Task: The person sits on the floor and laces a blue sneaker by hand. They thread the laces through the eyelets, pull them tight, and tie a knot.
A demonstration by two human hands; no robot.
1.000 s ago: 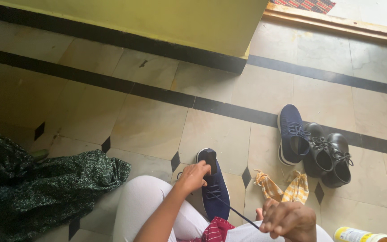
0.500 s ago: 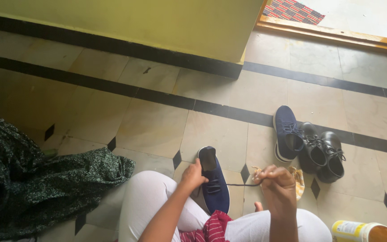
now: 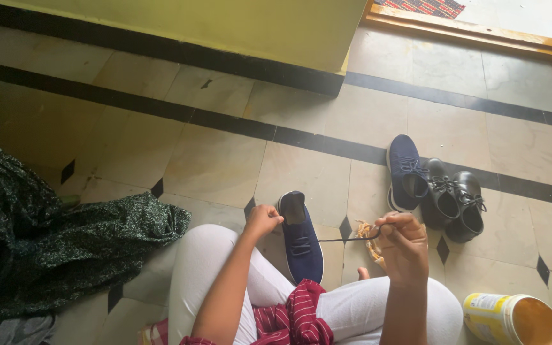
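- We sat on a floor [image 3: 212,166] of smooth, pale stone tiles with black bands and small black diamond insets.
- A navy knit shoe [image 3: 301,239] with a white sole edge lay on the floor between our knees, heel opening away from us.
- Our left hand [image 3: 262,220] was curled closed at the shoe's heel collar, fingers gripping its edge.
- Our right hand [image 3: 404,246] was closed, fingers pinching a thin dark lace [image 3: 346,239] that ran taut from the shoe's eyelets.
- A yellow checked cloth [image 3: 370,237] lay mostly hidden behind the right hand.
- Beyond it, a matching navy shoe [image 3: 405,174] sat just beside two shiny black leather shoes [image 3: 456,201], touching them.
- A speckled dark green fabric [image 3: 46,243] lay crumpled at our left, cut off by the frame.
- A round yellow tub [image 3: 512,319], open-topped, stood by our right knee, partly cut off.
- A red striped cloth [image 3: 295,319] lay in our lap.
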